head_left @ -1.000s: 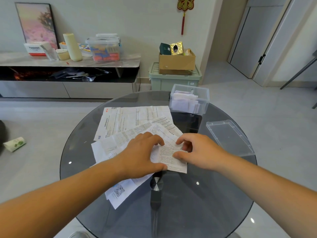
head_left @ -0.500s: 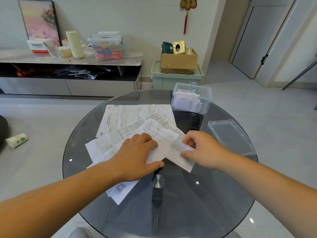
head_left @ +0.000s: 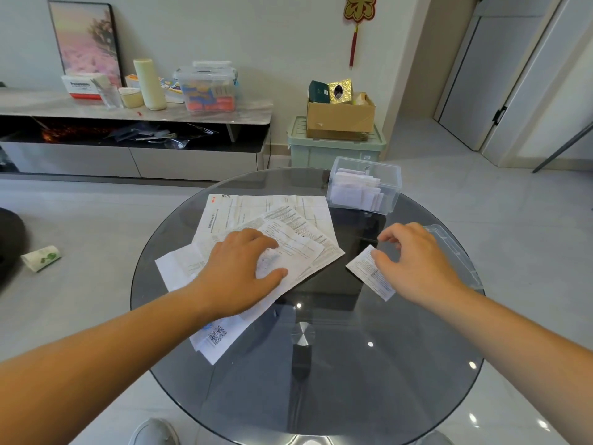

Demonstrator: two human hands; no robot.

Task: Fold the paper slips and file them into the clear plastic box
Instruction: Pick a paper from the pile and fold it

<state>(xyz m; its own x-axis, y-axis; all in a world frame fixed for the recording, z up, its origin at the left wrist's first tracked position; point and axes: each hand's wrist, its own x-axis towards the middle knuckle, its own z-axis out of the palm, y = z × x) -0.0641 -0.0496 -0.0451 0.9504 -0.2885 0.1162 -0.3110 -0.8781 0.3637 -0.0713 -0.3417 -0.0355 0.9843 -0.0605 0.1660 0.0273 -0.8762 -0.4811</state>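
Observation:
A loose pile of printed paper slips (head_left: 282, 216) lies on the left half of a round glass table (head_left: 337, 390). My left hand (head_left: 237, 268) presses flat on top of this pile. One small slip (head_left: 365, 274) lies apart on the glass to the right. My right hand (head_left: 417, 261) hovers over that slip's right end, thumb touching it and fingers loosely curled above it. The clear plastic box (head_left: 394, 175) stands open at the table's far right and holds several folded slips.
The box's clear lid (head_left: 455, 248) lies at the table's right edge, just beyond my right hand. Behind the table stand a green crate (head_left: 333, 149) with a cardboard box on it and a low cabinet (head_left: 128, 155). A crumpled wrapper (head_left: 41, 258) lies on the floor, left.
My right hand has pulled one small slip out of the pile and carried it to the right onto bare glass. My left hand has stayed pressing on the pile.

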